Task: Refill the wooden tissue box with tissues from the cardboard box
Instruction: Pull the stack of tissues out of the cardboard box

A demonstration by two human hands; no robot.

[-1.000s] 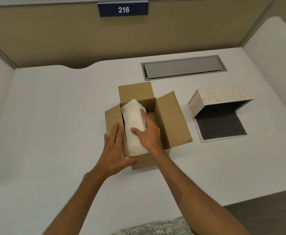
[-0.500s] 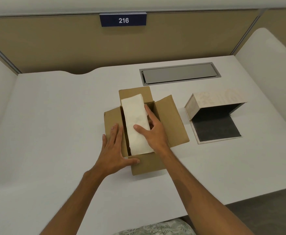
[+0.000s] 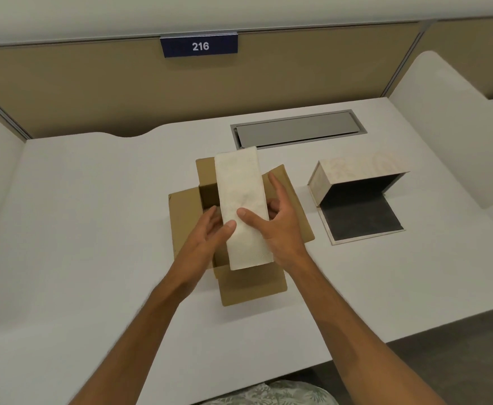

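While both of my hands are over the open cardboard box (image 3: 239, 287), I have the stack of tissues (image 3: 242, 206) held between them. My left hand (image 3: 207, 238) comes in from the stack's left edge, thumb lying on the top face near the lower end, the other fingers going under or behind the stack where I cannot see them. My right hand (image 3: 277, 226) grips the right edge, thumb pressed on the top face just beside the left thumb, index finger stretched along the side and the remaining fingers curled beneath. So both hands pinch the stack rather than being spread flat.

The stack is long and white, running away from me, its far end reaching past the box's rear flap and its near end overhanging the front wall. Whether its underside touches the box I cannot tell. All 4 flaps of the box are folded outward on the white desk (image 3: 78, 229).

To the right of the box, apart from it, the wooden tissue box (image 3: 356, 176) sits open with its dark inside showing and a dark panel lying flat on the desk in front of it. Behind both is a grey cable hatch (image 3: 298, 130), and a blue sign (image 3: 200, 46) on the partition reads 216.
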